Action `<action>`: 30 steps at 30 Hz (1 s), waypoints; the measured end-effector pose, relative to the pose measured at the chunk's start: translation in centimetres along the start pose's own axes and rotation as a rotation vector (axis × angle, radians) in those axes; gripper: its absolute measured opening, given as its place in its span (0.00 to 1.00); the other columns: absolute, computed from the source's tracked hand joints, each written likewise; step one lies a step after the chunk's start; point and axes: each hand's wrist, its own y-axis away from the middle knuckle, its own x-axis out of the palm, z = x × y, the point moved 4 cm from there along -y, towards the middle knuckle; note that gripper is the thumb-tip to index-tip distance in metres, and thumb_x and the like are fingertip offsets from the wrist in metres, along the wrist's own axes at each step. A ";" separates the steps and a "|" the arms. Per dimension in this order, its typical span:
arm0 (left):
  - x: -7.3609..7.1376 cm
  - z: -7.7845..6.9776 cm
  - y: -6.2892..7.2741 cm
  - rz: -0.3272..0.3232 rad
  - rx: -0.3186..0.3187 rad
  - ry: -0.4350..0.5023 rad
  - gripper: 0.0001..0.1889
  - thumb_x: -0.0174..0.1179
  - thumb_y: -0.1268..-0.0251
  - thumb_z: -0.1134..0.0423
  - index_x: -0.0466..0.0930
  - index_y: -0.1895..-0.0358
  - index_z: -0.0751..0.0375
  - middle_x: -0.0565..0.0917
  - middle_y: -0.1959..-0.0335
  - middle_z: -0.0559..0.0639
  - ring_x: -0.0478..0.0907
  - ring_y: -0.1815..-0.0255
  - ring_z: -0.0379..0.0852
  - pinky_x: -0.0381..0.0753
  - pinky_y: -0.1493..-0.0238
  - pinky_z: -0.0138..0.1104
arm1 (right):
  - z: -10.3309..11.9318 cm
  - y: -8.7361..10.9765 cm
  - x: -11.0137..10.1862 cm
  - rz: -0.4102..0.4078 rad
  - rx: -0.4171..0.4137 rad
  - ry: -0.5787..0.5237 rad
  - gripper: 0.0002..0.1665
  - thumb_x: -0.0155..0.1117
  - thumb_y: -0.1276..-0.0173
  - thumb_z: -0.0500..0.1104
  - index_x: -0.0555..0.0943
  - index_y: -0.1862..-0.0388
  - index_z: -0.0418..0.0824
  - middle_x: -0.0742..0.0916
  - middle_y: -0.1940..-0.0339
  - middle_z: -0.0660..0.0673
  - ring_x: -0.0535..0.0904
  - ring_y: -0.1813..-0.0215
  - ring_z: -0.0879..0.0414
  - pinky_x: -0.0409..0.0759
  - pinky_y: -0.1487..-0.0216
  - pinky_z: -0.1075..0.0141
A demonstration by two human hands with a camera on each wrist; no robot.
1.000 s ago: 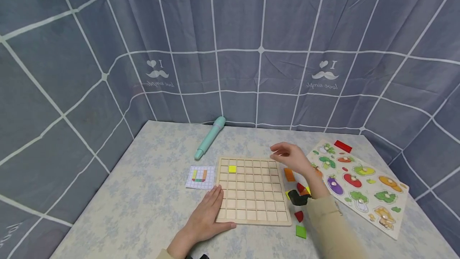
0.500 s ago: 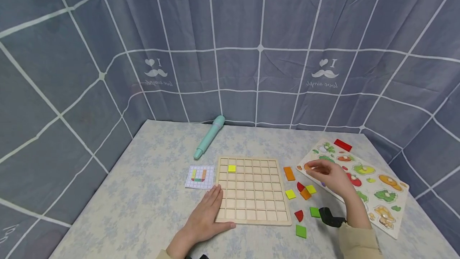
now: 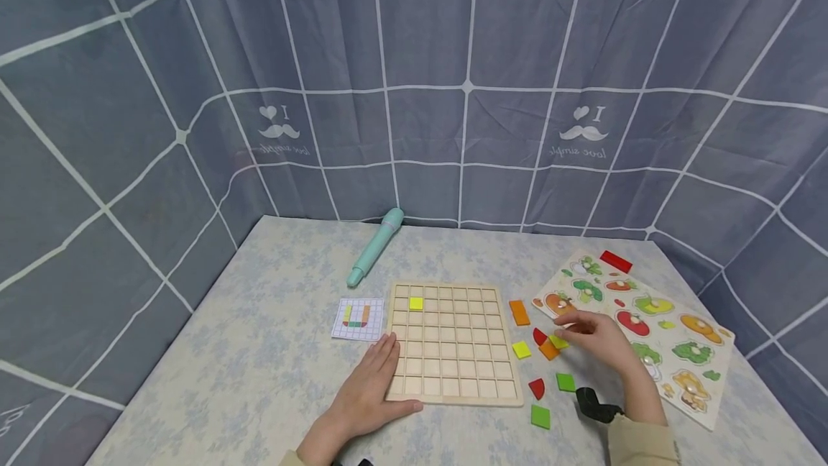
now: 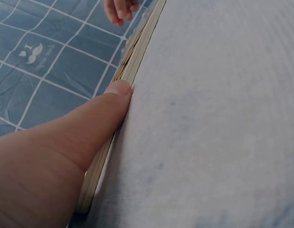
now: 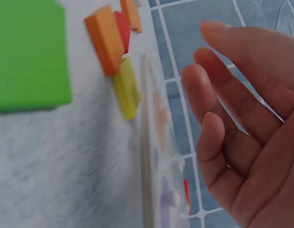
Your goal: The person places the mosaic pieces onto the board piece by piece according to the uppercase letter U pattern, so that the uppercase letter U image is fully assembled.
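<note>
My left hand [image 3: 362, 390] rests flat at the near left corner of the wooden grid board [image 3: 451, 349]. Its thumb lies along the board's near edge, as the left wrist view also shows. One yellow square [image 3: 416, 303] sits in a cell at the board's upper left. My right hand [image 3: 603, 344], fingers loosely bent and holding nothing, hovers over the near left side of the vegetable puzzle board [image 3: 666, 333]. Close to its fingertips lies another yellow square [image 3: 558, 341], touching an orange piece [image 3: 548, 350]. In the right wrist view, a gap separates the fingers from this yellow square [image 5: 126, 90].
Right of the grid board lie an orange rectangle [image 3: 520, 313], a yellow square [image 3: 521, 350], red quarter-round pieces [image 3: 537, 389] and green squares [image 3: 540, 417]. A pattern card [image 3: 358, 319] and a teal microphone-shaped wand [image 3: 375, 249] are left. A red block [image 3: 616, 262] lies far right.
My right hand has moved right from above the grid board's far right corner, then slightly down towards the loose pieces. My left hand stays on the board.
</note>
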 end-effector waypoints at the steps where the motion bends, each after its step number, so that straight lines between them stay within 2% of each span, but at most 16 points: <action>1: 0.0 0.0 0.0 0.000 -0.001 -0.002 0.51 0.54 0.42 0.33 0.52 0.30 0.75 0.52 0.27 0.64 0.45 0.26 0.54 0.50 0.29 0.47 | -0.2 0.0 0.1 0.013 0.016 0.001 0.17 0.68 0.39 0.46 0.83 0.54 0.38 0.84 0.61 0.45 0.77 0.62 0.53 0.77 0.62 0.65; 4: 0.0 0.0 0.1 0.002 -0.006 -0.001 0.52 0.54 0.43 0.33 0.52 0.30 0.75 0.52 0.27 0.64 0.45 0.26 0.54 0.50 0.29 0.47 | -0.8 -0.1 0.5 0.037 0.042 0.015 0.17 0.69 0.40 0.46 0.84 0.55 0.39 0.84 0.60 0.45 0.77 0.62 0.54 0.76 0.63 0.64; 13: 0.1 0.0 0.1 -0.011 0.003 -0.005 0.51 0.54 0.42 0.33 0.53 0.30 0.75 0.53 0.28 0.64 0.46 0.26 0.55 0.51 0.30 0.48 | -1.6 -0.3 1.1 0.031 0.069 0.050 0.18 0.70 0.43 0.44 0.84 0.54 0.38 0.83 0.57 0.42 0.76 0.62 0.52 0.76 0.63 0.64; 21: 0.1 0.1 0.1 -0.015 0.003 -0.009 0.51 0.54 0.43 0.33 0.53 0.31 0.75 0.53 0.28 0.64 0.46 0.26 0.55 0.51 0.30 0.48 | -1.8 -0.3 1.3 0.022 0.098 0.066 0.17 0.70 0.44 0.40 0.84 0.53 0.39 0.83 0.64 0.46 0.74 0.65 0.53 0.75 0.65 0.65; 30: 0.1 0.0 0.0 -0.020 0.001 -0.012 0.51 0.54 0.43 0.33 0.54 0.31 0.75 0.53 0.28 0.64 0.46 0.26 0.55 0.51 0.30 0.48 | -1.5 -0.3 1.3 0.031 0.078 0.089 0.17 0.70 0.45 0.36 0.84 0.54 0.38 0.80 0.69 0.47 0.71 0.68 0.53 0.72 0.70 0.64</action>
